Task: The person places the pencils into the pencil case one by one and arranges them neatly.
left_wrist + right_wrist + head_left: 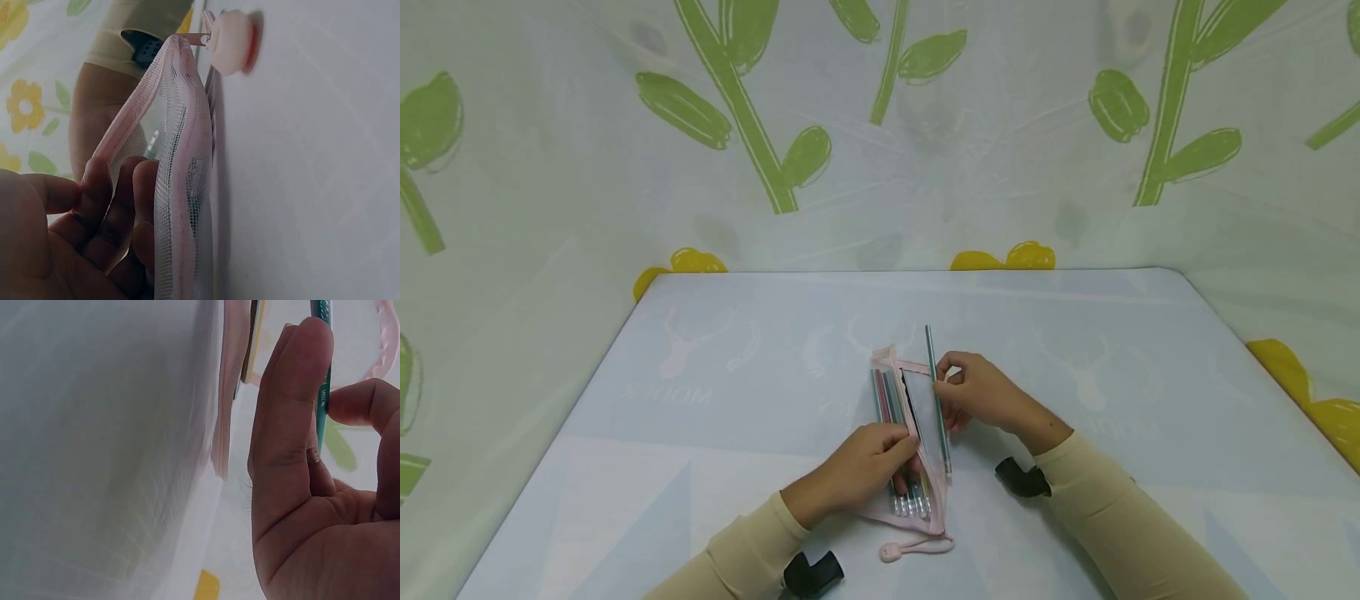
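Observation:
A mesh pencil pouch with pink edging lies on the table, its zipper side parted. My left hand pinches the pink edge between thumb and fingers, other fingers reaching behind the mesh. Several pencils lie in the pouch, their lower ends side by side near its bottom corner. At the pouch's right side, my right hand pinches a green pencil between thumb and fingers. That pencil stands nearly lengthwise along the pouch; small lettering shows on its green barrel in the right wrist view.
A pink cord with a round pull trails from the pouch's near corner. The pale table spreads to both sides, its far edge against a leaf-patterned curtain. Black devices sit at both wrists.

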`<state>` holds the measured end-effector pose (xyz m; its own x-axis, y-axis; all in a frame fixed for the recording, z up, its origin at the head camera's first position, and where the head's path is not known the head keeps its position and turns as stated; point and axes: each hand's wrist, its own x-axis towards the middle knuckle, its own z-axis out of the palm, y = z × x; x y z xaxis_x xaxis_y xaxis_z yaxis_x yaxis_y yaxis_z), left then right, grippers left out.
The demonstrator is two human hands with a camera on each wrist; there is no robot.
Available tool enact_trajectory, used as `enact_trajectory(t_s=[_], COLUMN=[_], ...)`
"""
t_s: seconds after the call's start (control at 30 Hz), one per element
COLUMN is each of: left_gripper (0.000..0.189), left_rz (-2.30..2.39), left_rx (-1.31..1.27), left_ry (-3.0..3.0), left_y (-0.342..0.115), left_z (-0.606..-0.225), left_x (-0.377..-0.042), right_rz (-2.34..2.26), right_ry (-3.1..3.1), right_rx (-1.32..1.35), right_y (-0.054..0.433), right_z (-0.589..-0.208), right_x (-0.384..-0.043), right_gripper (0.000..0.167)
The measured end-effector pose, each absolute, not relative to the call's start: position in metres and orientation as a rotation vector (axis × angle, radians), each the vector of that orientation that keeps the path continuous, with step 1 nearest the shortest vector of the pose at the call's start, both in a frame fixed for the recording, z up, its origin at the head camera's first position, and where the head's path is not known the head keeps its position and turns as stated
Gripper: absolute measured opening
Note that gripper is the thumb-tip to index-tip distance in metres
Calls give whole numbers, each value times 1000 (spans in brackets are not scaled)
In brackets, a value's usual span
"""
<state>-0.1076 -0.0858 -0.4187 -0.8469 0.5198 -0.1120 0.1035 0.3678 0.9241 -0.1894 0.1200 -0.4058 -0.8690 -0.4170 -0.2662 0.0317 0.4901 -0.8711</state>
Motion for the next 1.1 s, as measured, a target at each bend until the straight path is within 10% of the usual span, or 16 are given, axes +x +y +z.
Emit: enact_trajectory(t_s=[1.1], left_gripper=[34], left_rz=[1484], left_rx=[558], left_ry=[2247], left_y=[-85], left_z=[-419], left_x=[-107], right_rz=[-1132], right_ry=[2248], right_rx=[-403], right_y=[109], right_z=[-416], right_x=[-179], right_gripper=[15])
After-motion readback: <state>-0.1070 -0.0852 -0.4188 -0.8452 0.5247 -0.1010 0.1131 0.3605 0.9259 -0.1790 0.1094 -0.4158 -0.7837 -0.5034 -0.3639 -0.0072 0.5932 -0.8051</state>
